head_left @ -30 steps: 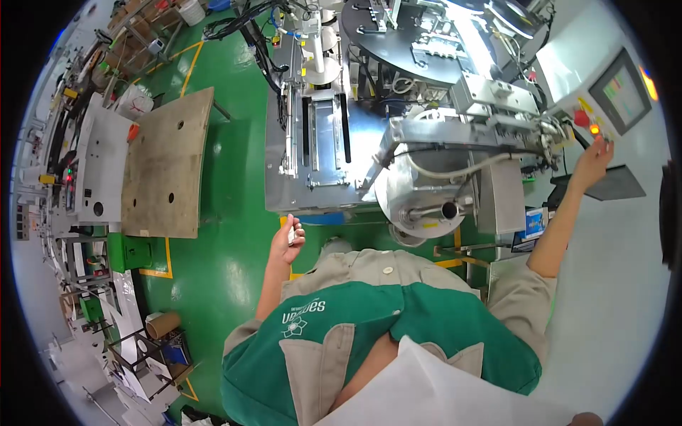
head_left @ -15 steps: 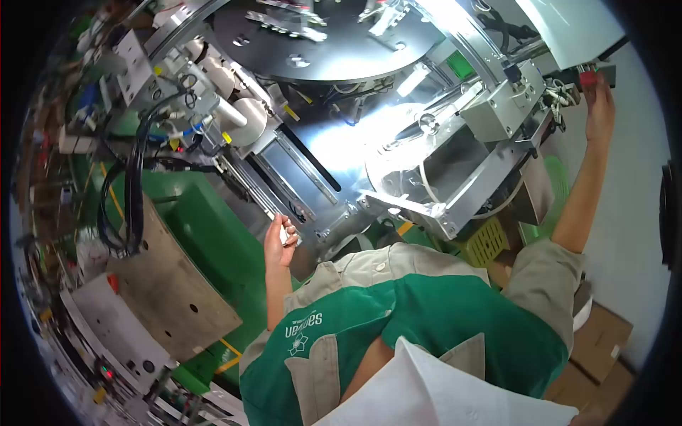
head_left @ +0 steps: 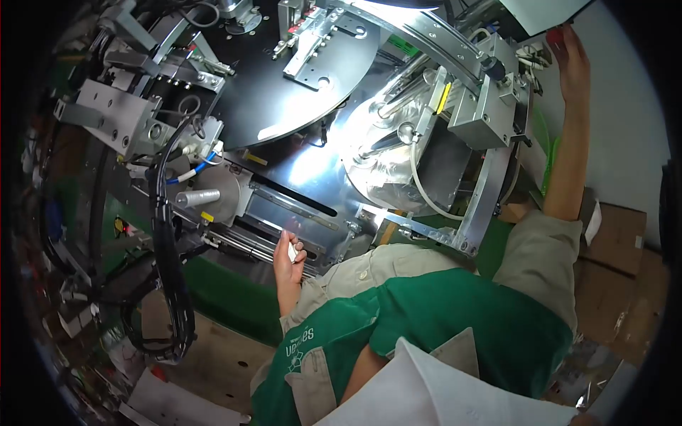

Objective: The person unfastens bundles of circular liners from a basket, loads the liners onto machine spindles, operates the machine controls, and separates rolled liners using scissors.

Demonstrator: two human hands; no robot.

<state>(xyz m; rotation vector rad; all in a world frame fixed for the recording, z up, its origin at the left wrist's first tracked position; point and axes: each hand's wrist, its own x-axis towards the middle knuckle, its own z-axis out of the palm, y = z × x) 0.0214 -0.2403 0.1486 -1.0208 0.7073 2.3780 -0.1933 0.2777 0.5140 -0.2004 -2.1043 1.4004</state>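
My left hand (head_left: pixel 287 264) is held in front of the body, near the machine's front rail. Its fingers are curled round a small white object (head_left: pixel 293 252), too covered to name. My right hand (head_left: pixel 571 62) reaches far out to the upper right. Its fingertips are at a red knob (head_left: pixel 555 40) under the edge of a white panel (head_left: pixel 543 14), and they seem to grip it. Between the arms stands a machine with a dark round turntable (head_left: pixel 298 106) that carries metal fixtures (head_left: pixel 323 50).
Right of the turntable, a clear film-like disc (head_left: pixel 394 163) sits by a metal frame (head_left: pixel 483 206). Black cables (head_left: pixel 167 263) hang at the left beside a grey roller (head_left: pixel 199 197). Cardboard boxes (head_left: pixel 614 241) are stacked at the right, near a white wall (head_left: pixel 625 128).
The camera view has turned, so the machine appears shifted and tilted. The turntable's fixtures show at different places and less blurred. Both hands keep their grips.
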